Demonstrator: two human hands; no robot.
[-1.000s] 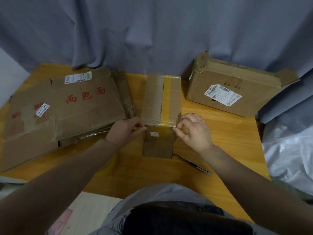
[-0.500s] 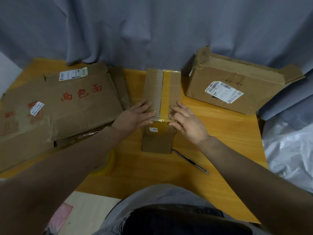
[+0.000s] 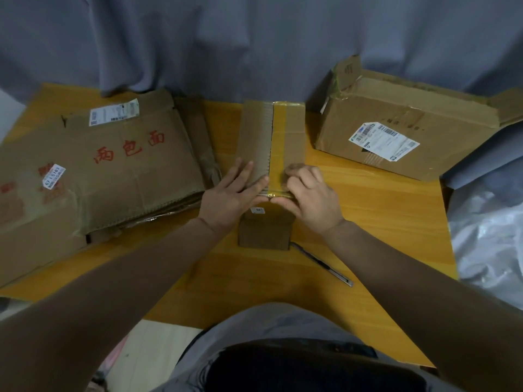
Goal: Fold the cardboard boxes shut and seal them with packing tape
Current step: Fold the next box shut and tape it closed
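Near the front edge of the bench [image 3: 382, 222], a slim knife [image 3: 322, 263] is lying just right of the small box [image 3: 266, 236], which is standing at the middle of the bench with its top flaps folded down. The left hand [image 3: 229, 196] is lying flat, fingers straight, pressing the left flap by the box's near top edge. The right hand [image 3: 308, 199] is curling its fingers over that same edge, thumb under and fingers on top, pinching the yellow tape [image 3: 278, 142] where it is turning down onto the front face. The fingertips are blurred. The tape is running the whole length of the top seam to the far edge, so this box is looking close to sealed, with only the near end being rubbed down. Toward the left edge, flattened cardboard [image 3: 113, 171] is waiting unassembled. At the far right corner, the large box [image 3: 396, 131] is sitting with flaps sticking up, not yet folded or taped.
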